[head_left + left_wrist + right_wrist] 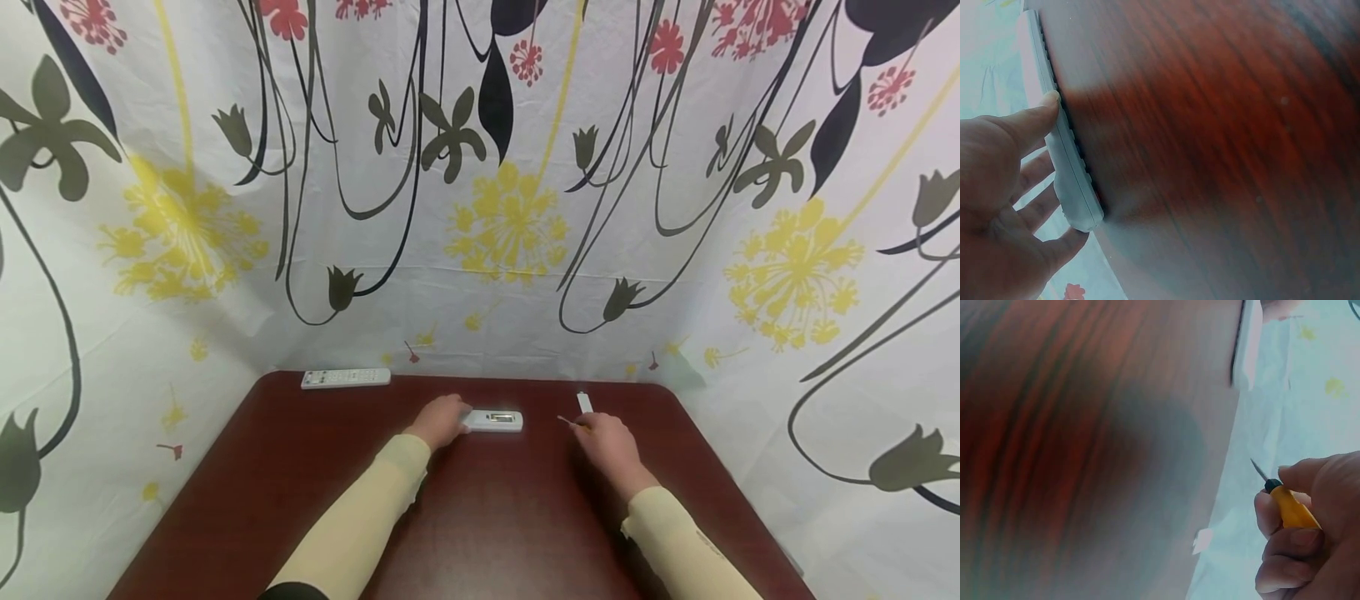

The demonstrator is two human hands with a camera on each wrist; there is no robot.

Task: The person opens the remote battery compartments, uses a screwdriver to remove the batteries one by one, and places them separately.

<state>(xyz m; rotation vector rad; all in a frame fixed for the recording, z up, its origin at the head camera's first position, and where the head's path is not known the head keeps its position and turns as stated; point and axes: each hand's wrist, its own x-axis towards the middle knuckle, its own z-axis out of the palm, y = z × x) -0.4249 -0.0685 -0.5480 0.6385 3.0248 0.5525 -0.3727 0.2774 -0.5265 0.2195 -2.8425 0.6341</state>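
My left hand grips one end of a white remote control that lies keys-down on the table. Its battery compartment is uncovered, and a battery shows inside. In the left wrist view, the thumb presses one edge of the remote control while the fingers curl beneath the other side. To the right, my right hand holds a small screwdriver by its yellow handle, the thin metal tip pointing away from the fingers. Just beyond that hand lies a small white strip, probably the battery cover, partly hidden by the hand.
A second white remote control lies keys-up at the table's back left edge. The dark red-brown table is bordered on its back and sides by a hanging patterned cloth.
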